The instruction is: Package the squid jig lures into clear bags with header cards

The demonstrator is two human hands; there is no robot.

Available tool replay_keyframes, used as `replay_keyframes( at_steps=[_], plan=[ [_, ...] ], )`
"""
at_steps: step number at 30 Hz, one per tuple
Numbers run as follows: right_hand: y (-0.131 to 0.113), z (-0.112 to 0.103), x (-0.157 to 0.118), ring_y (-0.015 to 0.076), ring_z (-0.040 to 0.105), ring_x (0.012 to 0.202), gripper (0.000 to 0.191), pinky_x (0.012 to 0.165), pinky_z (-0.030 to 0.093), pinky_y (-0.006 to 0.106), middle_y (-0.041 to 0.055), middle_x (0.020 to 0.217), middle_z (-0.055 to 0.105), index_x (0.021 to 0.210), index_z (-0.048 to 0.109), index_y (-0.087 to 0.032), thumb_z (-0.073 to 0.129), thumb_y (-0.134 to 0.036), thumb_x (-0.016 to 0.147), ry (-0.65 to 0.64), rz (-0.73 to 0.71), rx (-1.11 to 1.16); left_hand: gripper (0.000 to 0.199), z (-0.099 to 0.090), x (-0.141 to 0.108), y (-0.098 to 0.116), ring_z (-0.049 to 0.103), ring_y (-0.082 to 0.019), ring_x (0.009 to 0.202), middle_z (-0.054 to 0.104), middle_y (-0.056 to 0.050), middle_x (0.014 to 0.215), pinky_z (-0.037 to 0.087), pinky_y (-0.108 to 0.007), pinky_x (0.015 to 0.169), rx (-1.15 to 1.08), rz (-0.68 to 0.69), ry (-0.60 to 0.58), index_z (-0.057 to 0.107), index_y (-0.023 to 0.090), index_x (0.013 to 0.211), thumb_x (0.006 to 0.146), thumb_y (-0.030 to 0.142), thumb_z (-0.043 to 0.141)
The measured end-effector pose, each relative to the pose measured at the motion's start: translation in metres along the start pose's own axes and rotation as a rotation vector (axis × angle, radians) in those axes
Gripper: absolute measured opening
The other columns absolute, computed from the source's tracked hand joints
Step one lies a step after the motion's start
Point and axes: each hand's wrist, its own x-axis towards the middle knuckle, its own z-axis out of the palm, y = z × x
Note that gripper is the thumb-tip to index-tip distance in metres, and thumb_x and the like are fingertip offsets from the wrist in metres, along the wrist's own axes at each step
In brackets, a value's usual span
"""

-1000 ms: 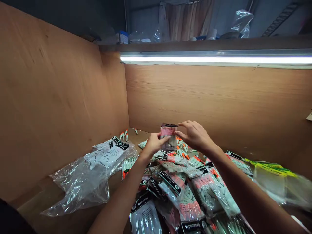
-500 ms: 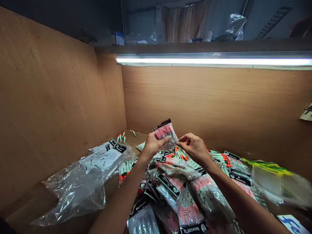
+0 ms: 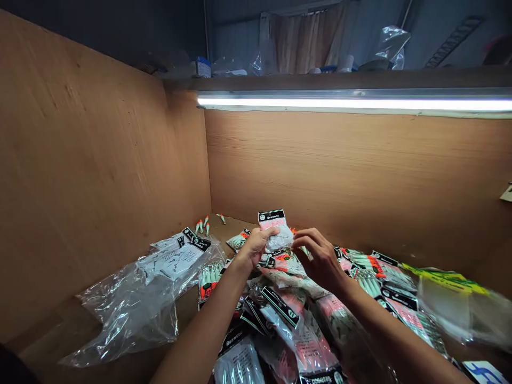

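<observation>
Pinched between the thumb and fingers of my left hand (image 3: pixel 258 244) is a small clear packet (image 3: pixel 279 234) with a black header and pink print. My right hand (image 3: pixel 318 253) is at the packet's right edge, its fingers bent and close to the plastic; whether they grip anything is too small to tell. Below both hands lies a heap of similar packets (image 3: pixel 316 346), some holding white-green pieces with orange ends. Orange tips show just behind my right hand.
Clear plastic bags (image 3: pixel 132 309) with printed packets (image 3: pixel 180 258) lie at left. Several loose orange-tipped pieces (image 3: pixel 202 226) sit near the back corner. Yellow-topped bags (image 3: pixel 452 298) and a marked card (image 3: pixel 486 372) are at right. Wooden walls (image 3: pixel 340 170) enclose the surface beneath a lit tube (image 3: pixel 352 102).
The packet in my left hand has tipped so its black header faces me more squarely, and it sits slightly lower. My right hand's fingers have shifted slightly. The whole view has moved a little.
</observation>
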Motion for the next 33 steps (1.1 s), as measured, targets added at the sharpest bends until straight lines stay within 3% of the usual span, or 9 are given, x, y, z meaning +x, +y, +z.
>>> replay_keyframes(
  at_steps=[3, 7, 9, 14, 18, 22, 24, 27, 33],
  plan=[
    [0.001, 0.002, 0.004, 0.0270, 0.053, 0.111, 0.052, 0.095, 0.046, 0.043, 0.0111, 0.124, 0.059, 0.131, 0.051, -0.022, 0.072, -0.032, 0.085, 0.002, 0.087, 0.033, 0.040, 0.003, -0.001, -0.002, 0.068, -0.018, 0.069, 0.076, -0.009, 0.088, 0.052, -0.026, 0.064, -0.006, 0.018, -0.008, 0.075, 0.010, 0.094, 0.062, 0.032, 0.084],
    [-0.001, 0.006, 0.010, 0.0248, 0.054, 0.104, 0.011, 0.091, 0.047, 0.043, 0.0057, 0.108, 0.067, 0.102, 0.067, -0.026, 0.060, -0.022, 0.093, -0.068, 0.064, 0.013, 0.039, 0.004, 0.000, -0.003, 0.065, -0.015, 0.063, 0.075, -0.007, 0.081, 0.049, -0.023, 0.058, -0.009, 0.007, 0.006, 0.074, 0.011, 0.091, 0.059, 0.029, 0.086],
    [-0.003, 0.007, 0.009, 0.0240, 0.054, 0.102, 0.014, 0.090, 0.047, 0.043, 0.0055, 0.102, 0.068, 0.092, 0.068, -0.025, 0.057, -0.018, 0.095, -0.086, 0.027, 0.015, 0.040, 0.000, 0.002, -0.004, 0.064, -0.016, 0.059, 0.074, -0.007, 0.077, 0.050, -0.025, 0.055, -0.023, -0.035, 0.017, 0.073, 0.011, 0.092, 0.062, 0.035, 0.083],
    [0.004, -0.005, 0.001, 0.0272, 0.049, 0.121, 0.014, 0.100, 0.044, 0.050, 0.0036, 0.135, 0.056, 0.098, 0.071, -0.030, 0.062, -0.022, 0.091, -0.210, -0.064, 0.051, 0.045, -0.017, 0.011, -0.010, 0.065, -0.018, 0.056, 0.073, -0.010, 0.075, 0.051, -0.028, 0.053, -0.034, -0.053, 0.085, 0.071, 0.011, 0.090, 0.063, 0.045, 0.081],
    [0.033, -0.014, 0.007, 0.0271, 0.057, 0.115, 0.055, 0.099, 0.047, 0.051, 0.0099, 0.146, 0.046, 0.142, 0.045, -0.032, 0.063, -0.035, 0.090, 0.026, 0.246, 0.174, 0.046, -0.020, 0.020, -0.013, 0.067, -0.017, 0.070, 0.074, -0.006, 0.084, 0.051, -0.025, 0.062, 0.012, 0.133, 0.213, 0.070, 0.015, 0.098, 0.065, 0.046, 0.081],
    [0.056, -0.010, 0.037, 0.0253, 0.061, 0.110, 0.072, 0.094, 0.051, 0.045, 0.0113, 0.143, 0.050, 0.150, 0.034, -0.030, 0.066, -0.039, 0.086, 0.104, 0.425, 0.296, 0.038, -0.009, 0.020, -0.014, 0.066, -0.019, 0.081, 0.074, -0.003, 0.085, 0.050, -0.026, 0.073, 0.134, 0.274, 0.190, 0.073, 0.015, 0.089, 0.059, 0.033, 0.086],
    [0.061, -0.004, 0.056, 0.0250, 0.061, 0.111, 0.066, 0.096, 0.050, 0.042, 0.0101, 0.135, 0.059, 0.141, 0.050, -0.027, 0.072, -0.035, 0.079, -0.035, 0.338, 0.351, 0.029, -0.002, 0.017, -0.017, 0.066, -0.020, 0.080, 0.073, -0.002, 0.082, 0.050, -0.027, 0.074, 0.306, 0.355, 0.098, 0.073, 0.016, 0.088, 0.064, 0.029, 0.083],
    [0.067, 0.006, 0.079, 0.0218, 0.066, 0.090, 0.026, 0.083, 0.052, 0.035, 0.0079, 0.099, 0.074, 0.100, 0.076, -0.020, 0.068, -0.031, 0.078, -0.116, 0.328, 0.404, 0.032, 0.003, 0.012, -0.024, 0.066, -0.020, 0.085, 0.072, -0.003, 0.092, 0.049, -0.029, 0.079, 0.604, 0.496, 0.048, 0.070, 0.019, 0.104, 0.073, 0.029, 0.075],
    [0.091, -0.007, 0.102, 0.0180, 0.064, 0.068, 0.024, 0.065, 0.047, 0.028, 0.0066, 0.079, 0.076, 0.084, 0.078, -0.013, 0.062, -0.029, 0.075, 0.122, 0.495, 0.330, 0.094, -0.023, 0.015, -0.041, 0.049, -0.032, 0.127, 0.052, -0.016, 0.133, 0.037, -0.041, 0.105, 0.955, 0.433, 0.248, 0.041, 0.021, 0.144, 0.060, 0.025, 0.084]
  ],
)
